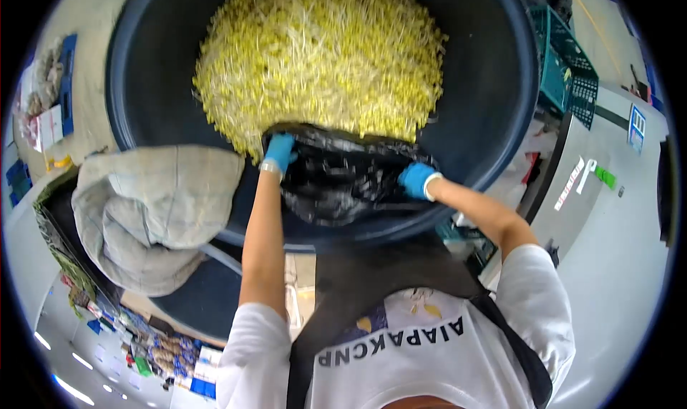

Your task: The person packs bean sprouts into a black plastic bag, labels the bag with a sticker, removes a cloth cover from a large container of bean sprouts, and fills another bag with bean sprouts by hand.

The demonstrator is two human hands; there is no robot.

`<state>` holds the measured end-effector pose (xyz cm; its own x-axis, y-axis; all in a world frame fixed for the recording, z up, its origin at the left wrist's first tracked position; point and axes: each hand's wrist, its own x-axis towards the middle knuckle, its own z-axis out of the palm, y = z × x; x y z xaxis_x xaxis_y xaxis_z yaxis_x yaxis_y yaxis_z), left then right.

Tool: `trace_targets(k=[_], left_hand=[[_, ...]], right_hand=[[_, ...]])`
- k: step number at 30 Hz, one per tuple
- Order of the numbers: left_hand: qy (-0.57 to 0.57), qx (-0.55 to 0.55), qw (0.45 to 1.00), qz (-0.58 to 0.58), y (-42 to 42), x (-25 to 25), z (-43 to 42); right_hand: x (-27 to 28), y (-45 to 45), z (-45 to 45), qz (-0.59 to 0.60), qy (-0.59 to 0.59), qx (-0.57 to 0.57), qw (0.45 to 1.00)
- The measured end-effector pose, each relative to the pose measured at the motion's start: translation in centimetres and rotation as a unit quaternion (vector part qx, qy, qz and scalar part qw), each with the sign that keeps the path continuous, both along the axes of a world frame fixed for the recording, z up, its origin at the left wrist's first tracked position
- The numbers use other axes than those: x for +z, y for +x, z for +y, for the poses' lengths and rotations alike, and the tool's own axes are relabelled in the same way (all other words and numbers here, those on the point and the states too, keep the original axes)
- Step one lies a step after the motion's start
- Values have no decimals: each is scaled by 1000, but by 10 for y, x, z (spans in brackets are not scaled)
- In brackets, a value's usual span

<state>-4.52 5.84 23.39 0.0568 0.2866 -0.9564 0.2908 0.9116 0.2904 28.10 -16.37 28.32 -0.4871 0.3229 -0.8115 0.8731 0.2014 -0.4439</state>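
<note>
Bean sprouts (322, 58) with yellow heads and pale stems lie in a big heap inside a large dark round tub (483, 87). A black plastic bag (336, 187) lies at the tub's near side, against the lower edge of the heap. My left hand (280, 151), in a blue glove, is closed on the bag's left edge; some of its fingertips are hidden by the plastic. On the bag's right side my right hand (417, 181), also blue-gloved, grips the plastic. The bag's mouth appears spread between both hands, with its far rim touching the sprouts.
A grey cloth (157, 208) is bunched up left of the tub, over another dark container (200, 294). Green plastic crates (565, 65) stand at the right, beside a grey metal-looking surface (594, 166). A blue pallet (68, 87) with goods is at the far left.
</note>
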Motion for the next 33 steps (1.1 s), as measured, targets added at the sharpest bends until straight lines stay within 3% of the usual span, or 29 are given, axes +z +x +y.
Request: trace_targets(k=[1,2,3,4,5,6,7,8,10,13,14,16,19,22,24,25,26,27,29,30,32,33], left_hand=[[0,-81,997,10,7,25,6],[50,-325,944,-41,2,34,9],[-8,-380,922,-73,8,70,19],[-61,-436,891,-109,14,106,29],[-49,-448,887,-104,40,164,43],[-35,-401,901,-159,52,185,58],[-1,-335,926,-176,66,193,78],[30,-265,944,-194,82,193,101],[203,-170,942,-205,117,175,151],[330,-221,916,-55,189,113,226],[373,-258,891,8,208,86,242],[323,-288,901,-9,249,77,244],[280,-294,912,-56,262,49,247],[231,-318,913,-109,264,26,258],[243,-358,898,-82,275,28,254],[218,-324,911,-132,284,30,250],[188,-288,921,-181,292,31,246],[176,-245,918,-257,297,1,247],[159,-157,907,-356,295,-51,255],[244,-175,919,-257,293,-55,245],[410,-200,889,-49,295,-52,233],[412,-188,882,-134,291,-47,228]], right_hand=[[32,-3,19,86,52,-54,993],[49,-5,33,195,55,-153,967],[91,-5,72,248,-13,-244,937],[116,5,102,345,-37,-349,870],[128,16,127,381,-42,-470,795],[141,41,160,378,-131,-555,729],[141,61,182,358,-8,-671,650],[110,93,201,295,96,-710,632],[38,159,238,153,260,-730,613],[-56,174,272,-22,373,-638,674],[-50,164,276,18,246,-700,670],[-2,156,284,186,-4,-807,560],[12,171,290,245,-66,-701,667],[3,158,297,211,-50,-705,675],[-29,159,304,250,30,-617,745],[-39,157,307,260,91,-584,764],[-53,148,317,283,62,-677,677],[-67,139,328,308,45,-758,573],[-83,144,332,341,3,-747,571],[-89,144,327,357,-19,-741,568],[-85,142,319,346,45,-753,559],[-79,135,311,338,53,-767,542]])
